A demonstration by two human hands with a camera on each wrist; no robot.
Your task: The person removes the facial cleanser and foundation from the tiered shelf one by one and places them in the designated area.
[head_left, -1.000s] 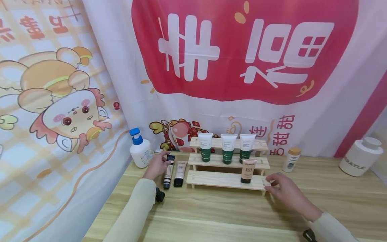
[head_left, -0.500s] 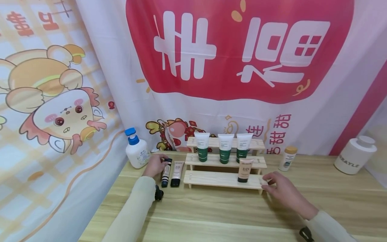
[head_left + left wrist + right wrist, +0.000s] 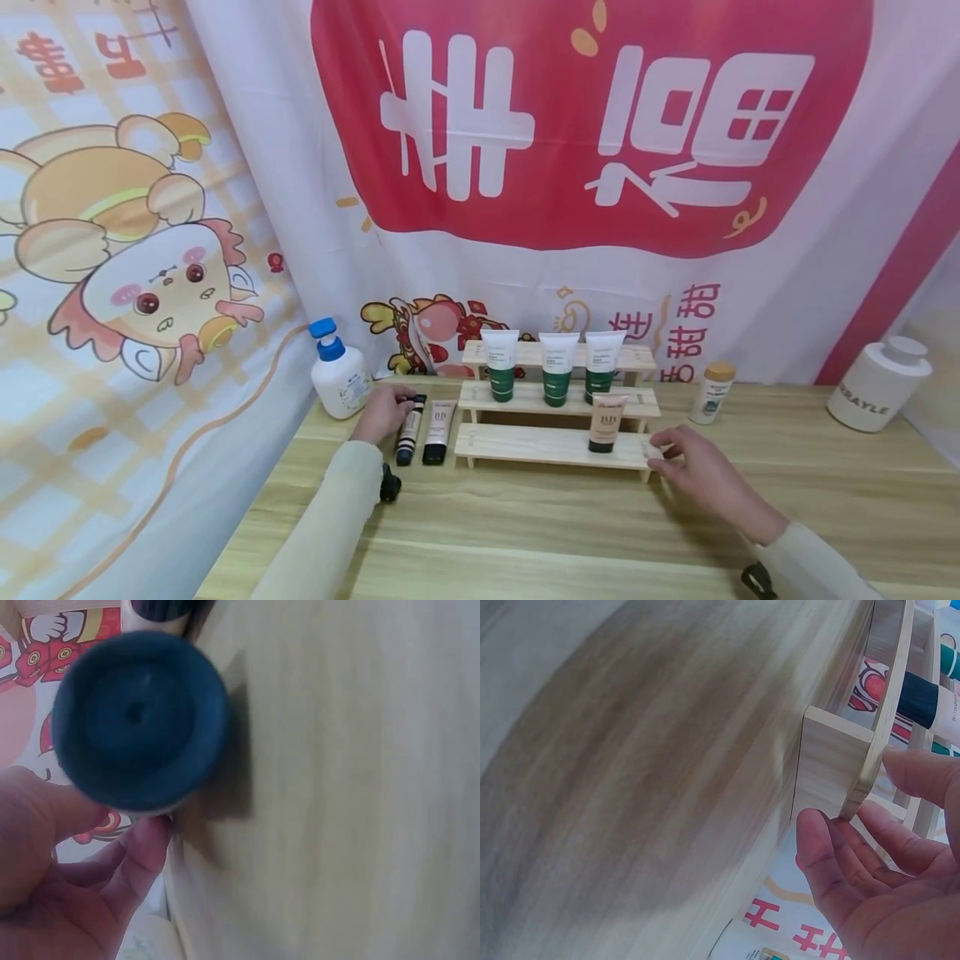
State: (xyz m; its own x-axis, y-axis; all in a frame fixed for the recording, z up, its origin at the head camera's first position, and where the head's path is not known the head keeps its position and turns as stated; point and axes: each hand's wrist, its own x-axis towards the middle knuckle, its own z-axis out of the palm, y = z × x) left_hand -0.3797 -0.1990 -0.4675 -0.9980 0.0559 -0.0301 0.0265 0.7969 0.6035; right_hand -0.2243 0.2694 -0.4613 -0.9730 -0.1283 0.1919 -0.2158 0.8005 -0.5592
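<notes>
My left hand [image 3: 384, 412] pinches the upper end of a dark-capped tube [image 3: 408, 433] at the left of the table; its round blue-black cap [image 3: 141, 720] faces the left wrist camera. Beside it is a pink BB tube [image 3: 438, 429] with a black cap. My right hand [image 3: 697, 467] grips the right end of the lowest step of a wooden three-step rack [image 3: 517, 443]; in the right wrist view its thumb and fingers [image 3: 821, 851] are around the step's corner. A second BB tube [image 3: 606, 423] stands on that step. Three green-and-white tubes [image 3: 558, 371] stand on the rack above.
A white pump bottle [image 3: 343, 383] with a blue top stands left of my left hand. Behind my right hand are a small gold-capped bottle [image 3: 712, 398] and, farther right, a large white jar [image 3: 877, 390]. A printed cloth [image 3: 465, 275] hangs behind the table.
The head view has shifted slightly, moving everything a little left. The dark-capped tube leans a bit more in my left hand. My right hand keeps its hold on the rack.
</notes>
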